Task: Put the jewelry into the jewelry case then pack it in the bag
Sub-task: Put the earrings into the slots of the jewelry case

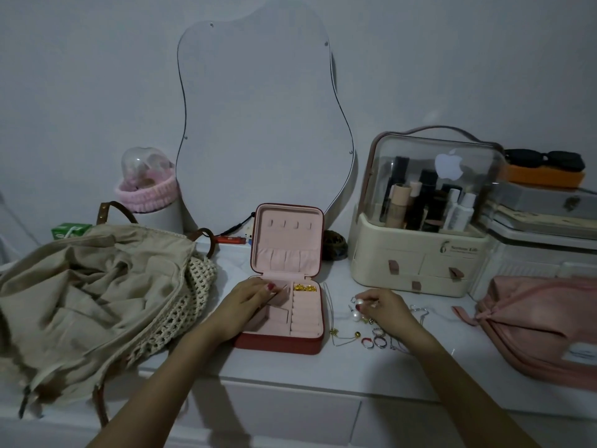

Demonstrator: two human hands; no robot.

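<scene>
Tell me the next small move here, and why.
Probably carry the small piece pinched in the right hand leftward into the open jewelry case. The left hand rests on the case's tray, gold pieces already sit in one compartment, and rings remain on the counter.

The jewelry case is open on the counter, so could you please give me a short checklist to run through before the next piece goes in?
1. Jewelry case lid up, tray reachable: ok.
2. Case steadied: ok, the left hand rests on its left compartments.
3. Piece in hand: ok, the right hand pinches a small silvery piece above the counter; what kind, cannot tell.
4. Free compartment: ok, the ring rolls look bare; the gold pieces fill only the top right slot.
5. Loose jewelry left: not ok, pearl, rings and chains remain on the counter.
6. Bag open: ok, lining gapes.
</scene>
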